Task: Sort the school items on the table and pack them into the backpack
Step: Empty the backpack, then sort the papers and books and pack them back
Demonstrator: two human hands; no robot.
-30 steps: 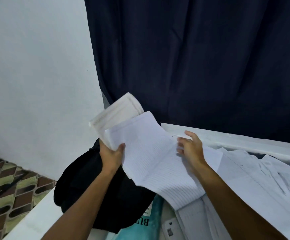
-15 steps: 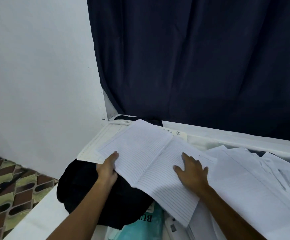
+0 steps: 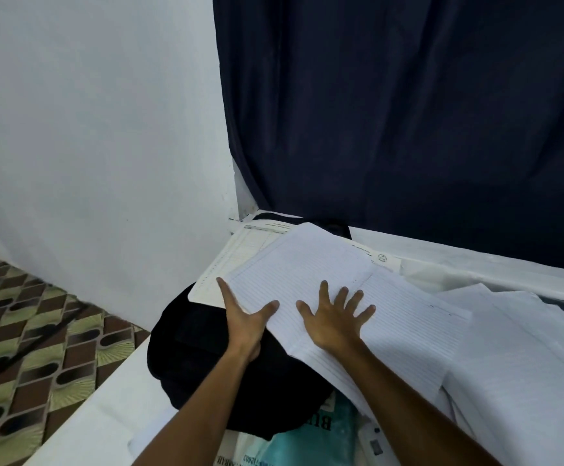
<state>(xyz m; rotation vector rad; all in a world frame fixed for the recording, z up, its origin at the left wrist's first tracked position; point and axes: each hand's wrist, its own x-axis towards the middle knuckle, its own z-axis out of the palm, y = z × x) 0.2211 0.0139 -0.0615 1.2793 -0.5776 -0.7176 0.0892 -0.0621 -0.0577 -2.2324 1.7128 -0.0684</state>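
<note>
White lined notebook [image 3: 324, 284] lies open over the black backpack [image 3: 206, 364]; I see my right hand [image 3: 336, 322] flat on it, left hand [image 3: 245, 317] splayed at its near-left edge

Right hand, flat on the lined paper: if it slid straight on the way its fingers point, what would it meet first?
Probably only more of the lined paper under the right hand; beyond its far edge lies a printed sheet, then the dark curtain. Depth is unclear.

Lined notebook [image 3: 334, 280], open, lying over black backpack [image 3: 206, 358] on white table [image 3: 105, 418]. Right hand [image 3: 336, 319] flat on its page, fingers spread; left hand [image 3: 245, 317] spread at its near-left edge. Loose papers [image 3: 516, 348] right of right hand.
</note>
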